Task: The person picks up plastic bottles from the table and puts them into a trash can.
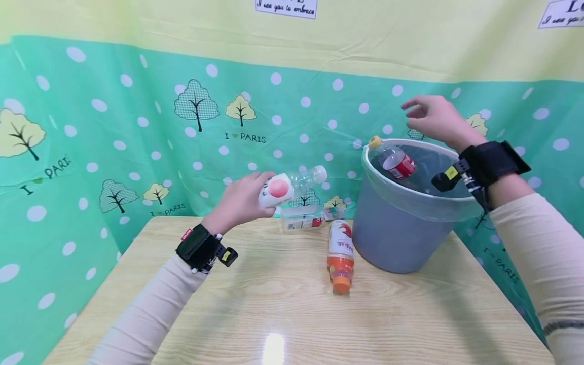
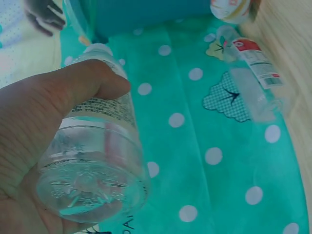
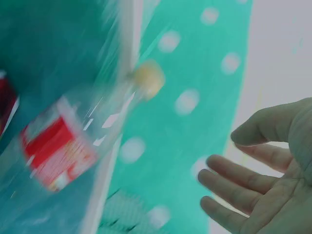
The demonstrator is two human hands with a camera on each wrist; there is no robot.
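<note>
My left hand [image 1: 239,203] grips a clear plastic bottle [image 1: 292,185] with a white and pink label, held on its side above the table's far edge. In the left wrist view the fingers wrap the bottle [image 2: 95,165] with its base toward the camera. My right hand [image 1: 433,119] hovers open above the grey bucket [image 1: 401,233], holding nothing. A clear bottle with a red label and yellow cap [image 1: 393,159] leans inside the bucket against its rim. It appears blurred in the right wrist view as the red-label bottle [image 3: 63,146], beside my open right hand [image 3: 263,180].
An orange bottle [image 1: 340,253] lies on the wooden table [image 1: 274,314] left of the bucket. A clear bottle with a small red label [image 1: 305,218] lies at the table's far edge. Green dotted cloth [image 1: 137,142] hangs behind and on both sides.
</note>
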